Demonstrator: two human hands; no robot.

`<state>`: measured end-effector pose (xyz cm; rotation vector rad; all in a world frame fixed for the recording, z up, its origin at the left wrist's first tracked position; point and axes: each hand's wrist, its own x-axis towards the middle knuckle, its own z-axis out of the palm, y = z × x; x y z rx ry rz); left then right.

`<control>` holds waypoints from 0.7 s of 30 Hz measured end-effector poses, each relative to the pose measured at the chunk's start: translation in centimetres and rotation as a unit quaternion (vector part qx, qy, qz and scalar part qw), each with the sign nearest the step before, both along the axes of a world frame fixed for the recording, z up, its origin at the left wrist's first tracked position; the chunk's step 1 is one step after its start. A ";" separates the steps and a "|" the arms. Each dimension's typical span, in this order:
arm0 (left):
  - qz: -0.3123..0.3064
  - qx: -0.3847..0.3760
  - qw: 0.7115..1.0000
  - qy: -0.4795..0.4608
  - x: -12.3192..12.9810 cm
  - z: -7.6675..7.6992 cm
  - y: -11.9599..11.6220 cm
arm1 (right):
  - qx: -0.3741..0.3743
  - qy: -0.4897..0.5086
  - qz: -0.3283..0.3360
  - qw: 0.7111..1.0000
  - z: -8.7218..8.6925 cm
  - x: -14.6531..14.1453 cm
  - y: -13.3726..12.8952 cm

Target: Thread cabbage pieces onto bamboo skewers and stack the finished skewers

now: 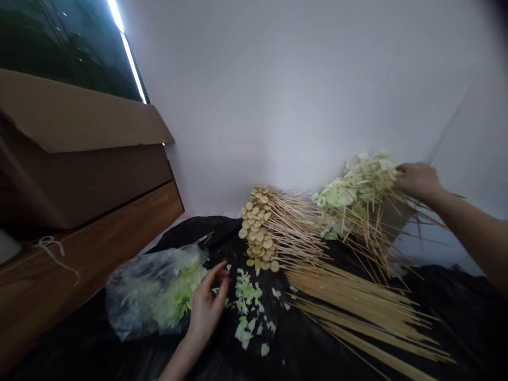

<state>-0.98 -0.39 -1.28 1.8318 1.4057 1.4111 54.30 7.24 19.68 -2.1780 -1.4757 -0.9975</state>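
My left hand (208,301) is over the black plastic sheet, beside a clear plastic bag (135,296) of cut cabbage (184,288). Its thumb and fingers are apart, with nothing visible between them. At the right, my right hand (418,179) reaches to the top of a heap of cabbage skewers (357,182). Its fingers are closed on a cabbage skewer there, partly hidden by the hand; a thin stick end shows past the wrist. Loose cabbage bits (248,293) lie to the right of my left hand. Bare wooden skewers (357,296) are spread in front of the heap.
Skewers of round pale slices (257,227) are stacked near the white wall (278,95). A red-tipped pen-like object (205,237) lies behind the bag. At the left, a cardboard box (87,169) stands on a wooden surface (119,227) with a white string (51,246).
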 end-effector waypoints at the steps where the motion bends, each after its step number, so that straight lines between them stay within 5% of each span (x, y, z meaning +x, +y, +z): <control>1: -0.003 -0.003 1.000 -0.001 0.0 0.1 0.0 | -0.003 0.004 0.005 1.000 0.0 -0.7 -0.9; 6: 0.001 -0.002 1.000 -0.011 0.0 0.5 0.3 | 0.071 0.008 0.141 0.987 -1.9 -6.8 -6.6; 12: -0.016 -0.021 0.999 -0.027 -0.1 1.4 0.4 | -0.124 0.047 0.388 0.912 -11.1 -16.9 -14.2; 16: -0.039 -0.029 0.999 -0.024 -0.1 2.6 0.3 | -0.230 0.054 0.390 0.890 -16.3 -21.3 -18.4; 21: -0.074 -0.068 0.993 -0.062 -0.3 4.2 0.6 | -0.279 0.032 0.318 0.906 -19.8 -21.7 -21.3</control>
